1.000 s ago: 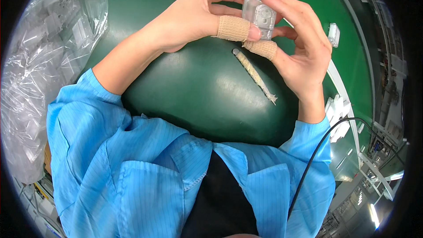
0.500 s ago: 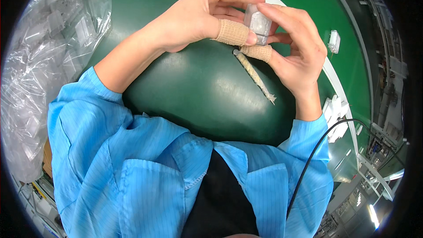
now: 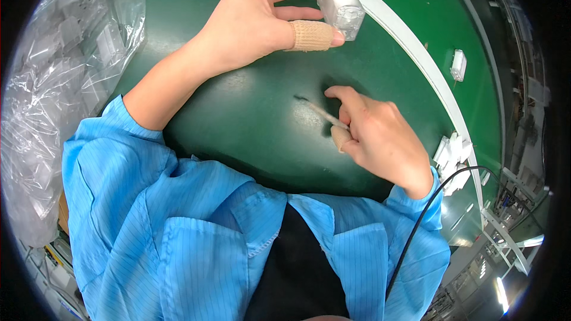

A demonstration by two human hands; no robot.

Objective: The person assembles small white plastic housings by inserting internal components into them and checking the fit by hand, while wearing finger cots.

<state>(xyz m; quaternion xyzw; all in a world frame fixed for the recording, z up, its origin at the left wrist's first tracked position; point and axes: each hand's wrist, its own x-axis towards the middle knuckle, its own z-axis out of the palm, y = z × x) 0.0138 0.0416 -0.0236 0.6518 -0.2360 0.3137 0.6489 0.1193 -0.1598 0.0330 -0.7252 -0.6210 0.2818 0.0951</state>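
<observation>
At the far edge of the table, my left hand (image 3: 253,24) holds up a small whitish, see-through plastic case (image 3: 339,1) between its thumb and fingers. A beige bandage wraps that thumb. Nearer and to the right, my right hand (image 3: 380,128) is closed low over the table around a thin, pale, tape-wrapped stick (image 3: 321,110). The stick's dark tip points to the far left; its other end is hidden in the hand. A beige bandage covers the right thumb too.
A large clear plastic bag (image 3: 71,83) of similar cases lies at the left. A white strip (image 3: 410,47) curves along the green table (image 3: 256,131). Beyond it sits one white case (image 3: 458,65). White pieces (image 3: 453,157) are piled by my right sleeve, near a black cable (image 3: 416,220).
My right hand has let go of the case, come down nearer and taken the stick from the table. My left hand has moved slightly farther away and tilted the case.
</observation>
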